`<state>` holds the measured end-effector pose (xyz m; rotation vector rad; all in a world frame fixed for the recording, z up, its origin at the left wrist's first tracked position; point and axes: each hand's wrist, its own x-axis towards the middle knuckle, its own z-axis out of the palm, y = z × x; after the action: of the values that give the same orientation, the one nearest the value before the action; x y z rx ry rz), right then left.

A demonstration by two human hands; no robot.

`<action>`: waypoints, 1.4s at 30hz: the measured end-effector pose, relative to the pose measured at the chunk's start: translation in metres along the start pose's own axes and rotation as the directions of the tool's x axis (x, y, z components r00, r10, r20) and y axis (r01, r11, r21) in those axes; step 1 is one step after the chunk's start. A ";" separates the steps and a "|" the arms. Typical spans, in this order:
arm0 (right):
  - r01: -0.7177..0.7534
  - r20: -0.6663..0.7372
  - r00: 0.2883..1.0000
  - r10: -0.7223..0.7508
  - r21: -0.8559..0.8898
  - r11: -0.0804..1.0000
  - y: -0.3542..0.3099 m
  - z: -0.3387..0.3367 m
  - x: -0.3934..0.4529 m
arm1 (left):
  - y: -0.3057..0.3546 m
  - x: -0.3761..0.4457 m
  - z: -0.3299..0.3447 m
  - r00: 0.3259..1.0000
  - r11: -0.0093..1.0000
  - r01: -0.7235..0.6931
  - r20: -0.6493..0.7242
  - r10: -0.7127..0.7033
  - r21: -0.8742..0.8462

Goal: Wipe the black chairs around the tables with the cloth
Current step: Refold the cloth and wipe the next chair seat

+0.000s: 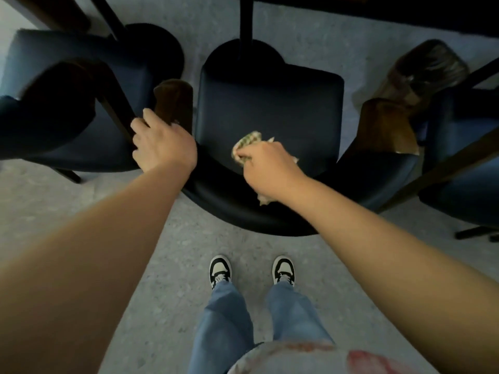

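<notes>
While the middle chair's armrest (174, 103) is being gripped by the left hand (162, 147), the checked cloth (247, 145), bunched in the right hand (266, 168), is best being pressed flat across the seat (270, 109).

Cloth (247, 143) mostly hidden under right hand (266, 168); table (378, 12) cropped.

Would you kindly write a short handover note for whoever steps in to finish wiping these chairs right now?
Left hand: grips the wooden armrest of the middle chair, steadying it.
Right hand: holds the checked cloth bunched on that chair's seat, near the backrest.
Done: I cannot tell how much of this seat has been wiped.
Left: finish the middle chair, then the left chair and the right chair.
</notes>
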<state>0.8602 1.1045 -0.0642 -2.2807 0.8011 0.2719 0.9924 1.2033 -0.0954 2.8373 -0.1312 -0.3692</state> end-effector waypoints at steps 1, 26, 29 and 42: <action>-0.047 0.033 0.998 0.047 0.022 0.999 0.011 -0.001 0.014 | 0.002 -0.013 0.002 0.998 0.995 -0.068 0.013 0.068 0.069; -0.058 0.464 0.873 0.151 -0.209 0.976 0.083 0.024 0.046 | 0.010 -0.070 0.015 0.889 0.877 -0.459 0.074 0.453 0.145; 0.039 0.417 0.909 0.027 -0.149 0.988 0.071 0.011 0.018 | 0.011 -0.069 0.016 0.892 0.878 -0.452 0.075 0.445 0.157; 0.152 0.228 0.954 -0.196 0.197 0.969 0.077 -0.037 -0.051 | 0.010 -0.069 0.014 0.889 0.872 -0.458 0.110 0.445 0.173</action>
<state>0.7714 1.0590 -0.0586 -2.0832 0.4725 0.3774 0.9214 1.1987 -0.0893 2.8567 -0.8742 -0.3604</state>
